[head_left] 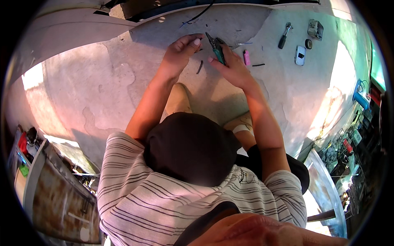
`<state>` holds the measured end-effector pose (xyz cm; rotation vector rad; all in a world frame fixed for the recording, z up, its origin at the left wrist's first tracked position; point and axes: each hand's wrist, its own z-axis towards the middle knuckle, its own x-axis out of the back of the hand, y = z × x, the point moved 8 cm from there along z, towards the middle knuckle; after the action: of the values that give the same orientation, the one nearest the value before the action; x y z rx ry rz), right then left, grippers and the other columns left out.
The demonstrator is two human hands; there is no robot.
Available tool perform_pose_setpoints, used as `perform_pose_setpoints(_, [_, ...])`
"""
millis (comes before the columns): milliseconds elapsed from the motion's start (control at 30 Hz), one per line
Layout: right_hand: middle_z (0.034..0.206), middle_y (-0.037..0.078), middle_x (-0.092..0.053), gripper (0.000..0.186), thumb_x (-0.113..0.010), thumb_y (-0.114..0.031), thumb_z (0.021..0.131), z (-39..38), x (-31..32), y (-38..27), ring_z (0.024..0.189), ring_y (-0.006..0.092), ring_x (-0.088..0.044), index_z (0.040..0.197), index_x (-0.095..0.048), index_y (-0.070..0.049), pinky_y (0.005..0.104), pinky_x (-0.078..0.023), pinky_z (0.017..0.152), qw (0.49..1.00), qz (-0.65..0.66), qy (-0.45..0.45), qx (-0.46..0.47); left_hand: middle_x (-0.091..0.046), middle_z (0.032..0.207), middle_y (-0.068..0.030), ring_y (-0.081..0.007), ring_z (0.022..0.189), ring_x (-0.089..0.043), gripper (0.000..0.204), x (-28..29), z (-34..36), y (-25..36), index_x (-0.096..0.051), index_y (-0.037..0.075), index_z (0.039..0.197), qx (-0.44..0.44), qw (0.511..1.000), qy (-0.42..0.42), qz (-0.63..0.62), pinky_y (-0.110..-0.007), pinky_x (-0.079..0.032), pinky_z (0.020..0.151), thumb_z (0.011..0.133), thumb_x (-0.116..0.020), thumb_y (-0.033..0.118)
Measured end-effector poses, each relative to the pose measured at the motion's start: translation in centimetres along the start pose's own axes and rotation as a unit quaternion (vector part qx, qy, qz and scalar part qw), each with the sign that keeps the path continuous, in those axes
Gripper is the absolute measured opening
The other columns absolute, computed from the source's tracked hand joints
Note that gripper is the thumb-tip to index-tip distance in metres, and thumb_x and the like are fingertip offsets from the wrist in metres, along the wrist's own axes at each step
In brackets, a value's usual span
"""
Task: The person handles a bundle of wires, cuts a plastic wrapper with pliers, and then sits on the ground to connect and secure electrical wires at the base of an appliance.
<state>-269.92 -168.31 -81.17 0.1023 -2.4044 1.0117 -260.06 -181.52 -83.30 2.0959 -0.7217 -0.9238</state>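
In my right hand (pixel 234 69) is a pair of pliers (pixel 217 50) with green handles, the jaws pointing up toward the far side. Just left of the jaws, my left hand (pixel 182 49) is closed in a pinch near chest-front height over the floor. Whatever it holds, if anything, is too small to make out. A short black piece of tubing (pixel 200 67) lies on the concrete between the hands. To the right of my right hand are a pink lighter (pixel 246 57), another black piece (pixel 258 64) and a thin blue wire (pixel 245 43).
Farther right lie a ratchet wrench (pixel 285 36), a boxy metal part (pixel 315 30), a black roll (pixel 308 43) and a silver-blue oblong object (pixel 300 55). A black cable (pixel 201 14) hangs down at the far edge. Cluttered scrap (pixel 349 156) lines the right side; a rusty panel (pixel 61 197) stands left.
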Motion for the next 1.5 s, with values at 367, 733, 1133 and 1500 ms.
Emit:
perform_pose_setpoints(367, [0.123,0.015,-0.057,0.057,-0.072,-0.036,0.081,1.9,0.9,-3.1,0.108,0.037,-0.058,0.127,-0.053,-0.009,0.0453,-0.047,0.09,0.944,-0.143,0.213,0.208,-0.069,0.101,-0.0078,-0.019,0.093,-0.065,0.012,7.7,-2.8,4.0,-0.063,0.007,0.103,-0.088,0.935,0.056,0.338,-0.03,-0.047,0.091,0.096,-0.061,0.016])
perform_pose_setpoints(733, [0.083,0.007,-0.072,0.017,-0.067,-0.014,0.089,7.5,1.9,-9.8,0.079,0.0208,-0.07,0.103,-0.07,-0.005,0.0306,-0.053,0.076,0.969,0.049,0.069,0.234,-0.066,0.11,0.0002,-0.0096,0.095,-0.065,0.016,5.1,-1.2,2.2,-0.058,0.013,0.115,-0.031,0.931,0.101,-0.35,-0.032,-0.05,0.095,0.099,-0.058,0.015])
perform_pose_setpoints(1133, [0.093,0.005,-0.071,0.016,-0.073,-0.017,0.086,5.9,2.8,-9.6,0.081,0.0122,-0.066,0.099,-0.075,-0.008,0.0256,-0.052,0.075,0.937,0.207,0.104,0.26,-0.065,0.101,0.0001,-0.0091,0.092,-0.059,0.026,3.8,-1.7,5.2,-0.062,0.005,0.118,-0.12,0.985,0.119,-0.037,-0.025,-0.047,0.086,0.095,-0.065,0.017])
perform_pose_setpoints(1500, [0.088,0.004,-0.068,0.017,-0.075,-0.015,0.083,4.8,2.5,-11.2,0.076,0.0109,-0.064,0.096,-0.071,-0.005,0.0275,-0.052,0.069,0.942,0.188,0.094,0.262,-0.067,0.094,-0.0001,-0.0076,0.088,-0.057,0.021,3.7,-2.3,6.8,-0.067,0.001,0.105,-0.187,0.964,0.19,-0.026,-0.022,-0.045,0.081,0.09,-0.072,0.015])
